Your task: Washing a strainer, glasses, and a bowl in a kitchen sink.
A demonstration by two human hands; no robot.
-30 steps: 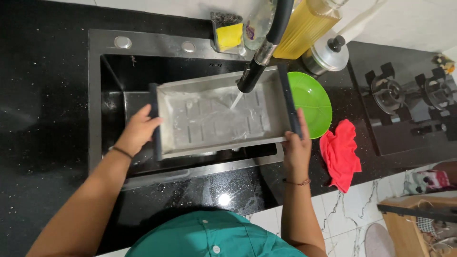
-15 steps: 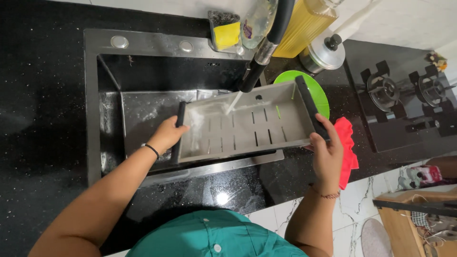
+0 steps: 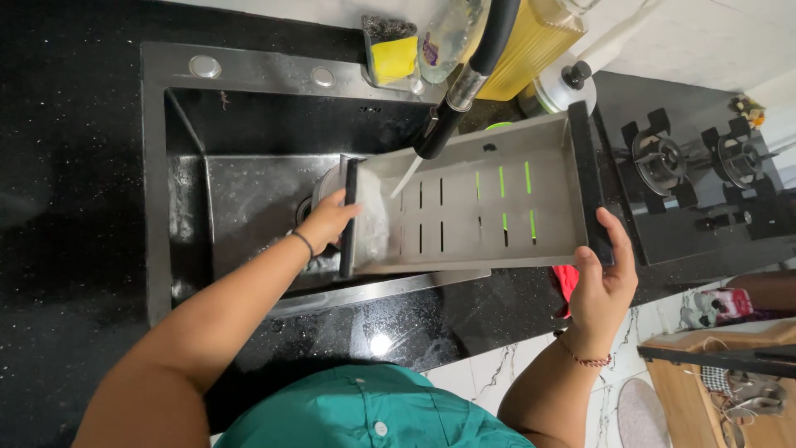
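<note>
Both hands are on the long grey slotted metal drain tray with black end handles point(image 3: 473, 207), and it is held tilted over the black steel sink point(image 3: 240, 199), its left end low over the basin and its right end raised toward the cooktop. The left hand point(image 3: 327, 222) is closed around the black handle at the lower end, fingers wrapped over the edge, a thin dark band showing at the wrist. The right hand point(image 3: 604, 278) grips the far black handle from below, thumb up along the bar, a beaded thread bracelet on that wrist. The black pull-down tap with its steel collar point(image 3: 460, 91) hangs right above the tray and a thin stream of water strikes the tray floor near its left end, where white foam gathers. Through the slots a green bowl point(image 3: 502, 178) shows underneath.

Behind the sink, on the black speckled stone desk point(image 3: 75, 207), sits a small holder with a yellow sponge point(image 3: 391, 51), a clear bottle just beside it, and a big yellow ribbed container point(image 3: 531, 41). A steel lid with a black knob point(image 3: 568, 81) lies near the tray's upper corner. The black gas stove with two burners point(image 3: 696, 166) is to the right. A red cloth point(image 3: 567, 280) peeks out below the tray, beside the right hand.
</note>
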